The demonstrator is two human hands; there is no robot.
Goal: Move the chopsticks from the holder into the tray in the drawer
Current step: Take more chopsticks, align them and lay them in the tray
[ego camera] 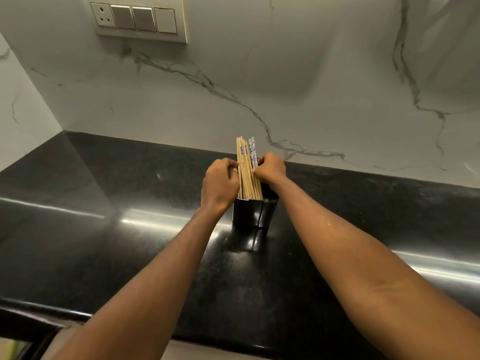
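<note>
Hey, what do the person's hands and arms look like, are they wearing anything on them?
Nothing worn shows. The left hand and right hand are bare, no gloves, no ring in view. The left forearm and right forearm are bare to the frame's edge: no sleeves, watch or bands.

The left forearm (166, 268) and the right forearm (363, 255) are shown bare along their whole visible length, from the lower edge of the view up to the wrists. The left hand (220, 183) and the right hand (270, 168) are likewise bare, with the knuckles clearly outlined. A small glossy spot is caught by the light on the right forearm, and a faint crease is marked across it nearer the elbow.
</note>
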